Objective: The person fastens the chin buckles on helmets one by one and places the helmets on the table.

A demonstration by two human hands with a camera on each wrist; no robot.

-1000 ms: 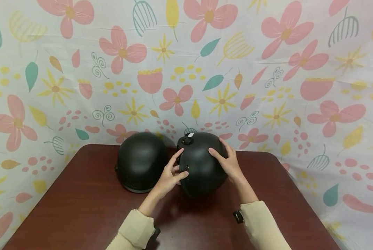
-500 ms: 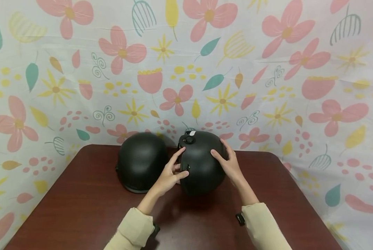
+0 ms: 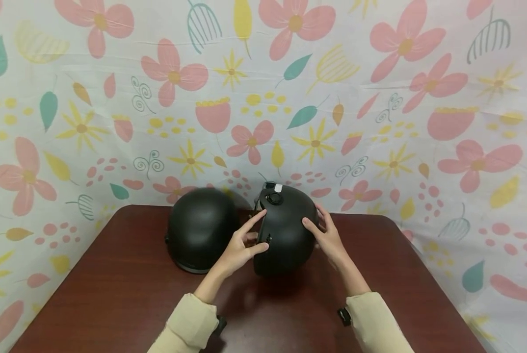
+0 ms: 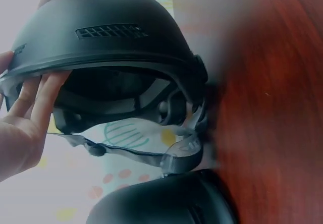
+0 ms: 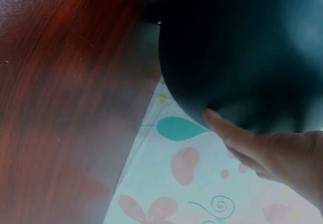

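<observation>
A black helmet (image 3: 290,235) is tipped on its side between my hands above the table, its opening facing left. My left hand (image 3: 237,252) grips its rim, thumb outside and fingers inside the opening. Against the rounded shell, my right hand (image 3: 327,238) holds the other side with thumb and fingers spread. In the left wrist view, a slotted vent (image 4: 111,31) shows on the shell, and a grey chin strap (image 4: 136,156) hangs below the padded inside. The right wrist view shows mostly the dark shell (image 5: 237,47).
To the left, a second black helmet (image 3: 201,230) rests dome up on the reddish-brown table (image 3: 113,284), close to my left hand. A flower-printed cloth (image 3: 263,98) hangs right behind the table's back edge.
The held helmet has turned slightly and shifted a little to the right, with its rim leading. My right hand has moved slightly right with it; both hands keep their hold.
</observation>
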